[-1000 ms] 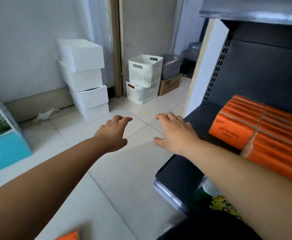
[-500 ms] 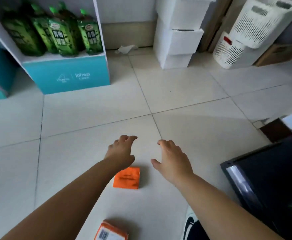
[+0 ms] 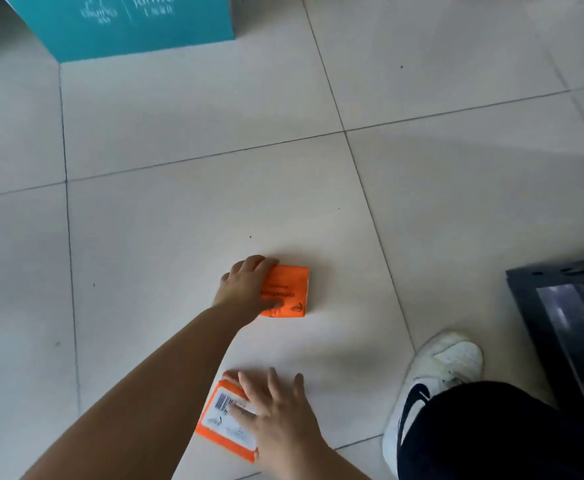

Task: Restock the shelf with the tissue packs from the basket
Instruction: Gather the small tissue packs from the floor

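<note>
In the head view, two orange packs lie on the pale tiled floor (image 3: 179, 209): the left hand (image 3: 249, 289) curls its fingers over the left edge of the far tissue pack (image 3: 288, 289), thumb laid across its top. The right hand (image 3: 276, 417) rests with fingers spread and straight on the near tissue pack (image 3: 219, 422), whose barcode label faces up. Beside them stand a white shoe (image 3: 436, 372) and the dark shelf base (image 3: 567, 323); a teal box (image 3: 127, 26) sits well apart.

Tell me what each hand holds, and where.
Left hand grips the far orange pack by its left end. Right hand lies flat on the barcode pack, no grip.
</note>
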The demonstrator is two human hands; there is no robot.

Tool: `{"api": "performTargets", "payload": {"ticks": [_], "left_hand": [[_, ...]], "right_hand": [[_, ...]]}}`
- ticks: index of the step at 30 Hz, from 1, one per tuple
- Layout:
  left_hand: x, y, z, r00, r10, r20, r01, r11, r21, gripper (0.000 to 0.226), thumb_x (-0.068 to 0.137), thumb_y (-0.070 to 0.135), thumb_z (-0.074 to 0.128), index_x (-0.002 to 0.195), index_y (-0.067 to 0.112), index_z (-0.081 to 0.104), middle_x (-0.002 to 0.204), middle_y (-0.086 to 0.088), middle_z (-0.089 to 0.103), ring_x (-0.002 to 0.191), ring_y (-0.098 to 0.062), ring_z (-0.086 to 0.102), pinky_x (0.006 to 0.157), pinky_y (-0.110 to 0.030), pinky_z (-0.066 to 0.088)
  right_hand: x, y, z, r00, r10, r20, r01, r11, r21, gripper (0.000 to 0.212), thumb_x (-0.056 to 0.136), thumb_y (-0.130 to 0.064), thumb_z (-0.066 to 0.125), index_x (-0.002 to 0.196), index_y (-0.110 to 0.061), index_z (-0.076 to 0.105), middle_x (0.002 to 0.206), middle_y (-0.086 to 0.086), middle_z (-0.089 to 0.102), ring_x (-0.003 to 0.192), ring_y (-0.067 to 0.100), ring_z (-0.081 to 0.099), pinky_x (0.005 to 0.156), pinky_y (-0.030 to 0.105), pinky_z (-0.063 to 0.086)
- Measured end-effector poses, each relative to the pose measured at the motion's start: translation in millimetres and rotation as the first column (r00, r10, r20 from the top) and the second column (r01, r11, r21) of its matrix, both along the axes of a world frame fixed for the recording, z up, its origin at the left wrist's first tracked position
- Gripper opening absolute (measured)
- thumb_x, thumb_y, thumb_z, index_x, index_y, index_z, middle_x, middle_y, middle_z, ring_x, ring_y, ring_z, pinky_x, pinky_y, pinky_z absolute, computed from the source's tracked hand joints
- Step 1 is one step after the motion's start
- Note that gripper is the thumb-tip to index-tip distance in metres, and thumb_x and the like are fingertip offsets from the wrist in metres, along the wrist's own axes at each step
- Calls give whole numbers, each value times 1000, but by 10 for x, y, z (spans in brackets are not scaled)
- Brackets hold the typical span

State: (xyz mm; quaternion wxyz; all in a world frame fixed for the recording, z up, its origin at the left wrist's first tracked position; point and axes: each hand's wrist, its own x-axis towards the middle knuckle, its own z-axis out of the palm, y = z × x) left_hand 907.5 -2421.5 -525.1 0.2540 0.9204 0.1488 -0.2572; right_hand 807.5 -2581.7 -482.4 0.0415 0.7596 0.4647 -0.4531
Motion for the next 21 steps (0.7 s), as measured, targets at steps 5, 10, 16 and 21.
{"api": "performTargets", "payload": {"ticks": [5,10,16,21], "left_hand": [[-77,-11,-82,999,14,48,-15,1000,23,81,77,45,75,145,38,31,149,10,32,138,-21,27,110,-39,25],[-107,-25,-133,996,82,39,-83,996,24,83,75,47,77,144,36,33,145,6,35,136,-23,28,111,-41,24],[-102,-30,-178,996,80,45,-83,995,64,85,72,55,77,142,34,34,141,1,37,133,-25,32,109,-43,24],[-83,-50,-179,998,-11,66,3,991,131,85,72,61,72,141,29,34,141,2,40,134,-24,32,108,-42,24]], "right_hand": [[-53,-63,-165,973,226,47,-215,962,-170,76,95,-49,50,152,-44,1,158,4,-28,142,47,-19,100,79,-10],[65,-263,-172,985,50,164,-24,987,-161,77,88,-50,60,150,-45,16,161,15,6,141,52,8,102,79,0],[189,-407,-134,830,-509,229,532,846,-47,65,56,-42,87,116,-28,67,108,11,63,94,31,63,78,60,49],[371,-265,-173,438,-877,198,897,440,-34,70,85,-52,64,138,-22,29,133,0,39,122,24,45,92,36,47]]}}
